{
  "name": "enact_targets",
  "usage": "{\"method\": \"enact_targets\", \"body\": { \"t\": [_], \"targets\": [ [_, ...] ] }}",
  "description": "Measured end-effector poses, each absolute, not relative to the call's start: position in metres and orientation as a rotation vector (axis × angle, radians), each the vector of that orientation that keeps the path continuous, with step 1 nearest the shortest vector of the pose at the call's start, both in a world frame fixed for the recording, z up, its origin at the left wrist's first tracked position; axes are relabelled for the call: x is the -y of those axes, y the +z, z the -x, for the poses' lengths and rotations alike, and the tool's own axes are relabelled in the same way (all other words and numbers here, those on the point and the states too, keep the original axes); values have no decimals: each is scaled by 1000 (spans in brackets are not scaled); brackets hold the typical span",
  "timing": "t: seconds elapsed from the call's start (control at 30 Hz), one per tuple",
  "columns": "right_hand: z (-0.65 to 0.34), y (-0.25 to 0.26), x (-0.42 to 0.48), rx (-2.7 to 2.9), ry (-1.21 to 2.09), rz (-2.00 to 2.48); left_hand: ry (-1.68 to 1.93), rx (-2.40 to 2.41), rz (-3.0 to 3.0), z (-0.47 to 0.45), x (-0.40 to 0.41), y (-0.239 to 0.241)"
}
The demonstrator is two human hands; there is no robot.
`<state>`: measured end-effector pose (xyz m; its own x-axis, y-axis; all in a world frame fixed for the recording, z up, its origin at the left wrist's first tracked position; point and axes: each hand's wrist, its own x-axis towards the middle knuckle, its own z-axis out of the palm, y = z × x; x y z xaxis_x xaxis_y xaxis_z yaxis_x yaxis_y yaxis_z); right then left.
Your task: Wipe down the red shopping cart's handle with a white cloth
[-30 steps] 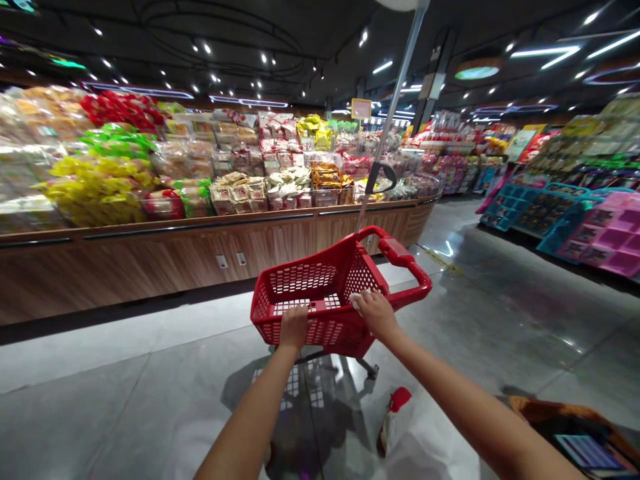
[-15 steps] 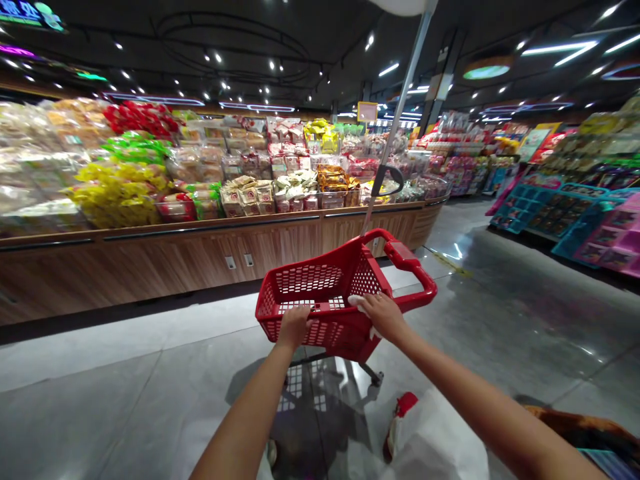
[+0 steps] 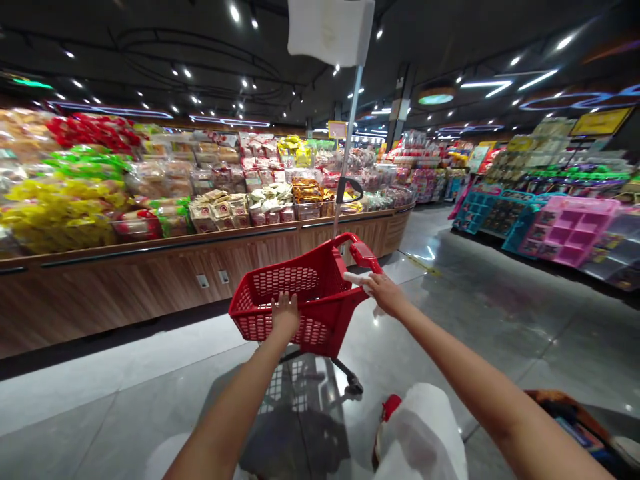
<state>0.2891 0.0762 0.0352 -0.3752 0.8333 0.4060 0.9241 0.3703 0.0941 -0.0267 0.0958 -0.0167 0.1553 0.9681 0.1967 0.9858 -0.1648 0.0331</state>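
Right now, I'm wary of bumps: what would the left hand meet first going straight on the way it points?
The left hand would likely meet the red cart's far wall; depth is unclear.

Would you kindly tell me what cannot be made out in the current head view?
Head view: part of the white item, covered by the right hand.
Head view: rim of the red cart under the left hand, hidden by it.
Head view: top of the white panel, cut off by the upper edge.
Head view: small print on the packaged goods, too small and blurred.
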Motion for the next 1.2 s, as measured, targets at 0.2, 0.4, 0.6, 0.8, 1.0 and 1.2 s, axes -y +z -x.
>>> {"method": "enact_targets", "body": {
  "t": [0.2,0.4,0.6,0.8,1.0,1.2],
  "targets": [
    [-243,38,-65,2403,-417,1477,-754,1652,2483,-50,-80,25],
    [-254,62,-53,2619,-12,969,-953,1436,2545,-44,-76,25],
    [-259,54,-84,2384,-179,943,-1089,1492,2604,-36,-61,26],
    [-241,51,-78,2422,-254,906,-1238,1513,2429,-86,-26,29],
    [-251,77,-81,2217,-458,1211,-826,1677,2594,-94,-18,36],
    [-243,68,-75,2487,-232,1043,-644,1652,2612,-81,-15,37]
  ]
}}
